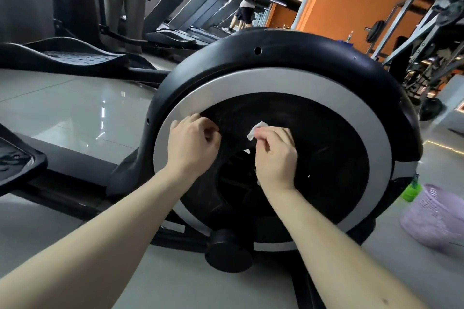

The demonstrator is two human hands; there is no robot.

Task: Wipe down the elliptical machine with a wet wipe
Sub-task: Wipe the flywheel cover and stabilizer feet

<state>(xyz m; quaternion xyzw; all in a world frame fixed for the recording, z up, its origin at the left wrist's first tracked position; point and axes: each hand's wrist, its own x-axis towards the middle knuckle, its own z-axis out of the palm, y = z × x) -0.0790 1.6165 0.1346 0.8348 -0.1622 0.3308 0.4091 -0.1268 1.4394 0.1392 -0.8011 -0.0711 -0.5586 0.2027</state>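
Two foot pedals show on the left, one farther back and one near the frame's edge, both on the grey tiled floor. The left hand sits where the silver ring meets the black disc of the elliptical machine. Its fingers are curled in and I see nothing in them; whether they hook the disc's edge I cannot tell. Just beside it, the right hand pinches one small crumpled wet wipe between thumb and fingertips, held up at the disc's face.

To my eye the wipe is bunched too small to clean much. I would spread it flat under the fingers, press it on the disc and sweep round in arcs, then follow the ring and the outer shroud, using the free hand as a brace.

Further right stand one green bottle and one lilac basket, close together on the floor.

The count: two hands, one wipe, two pedals, one bottle, one basket.
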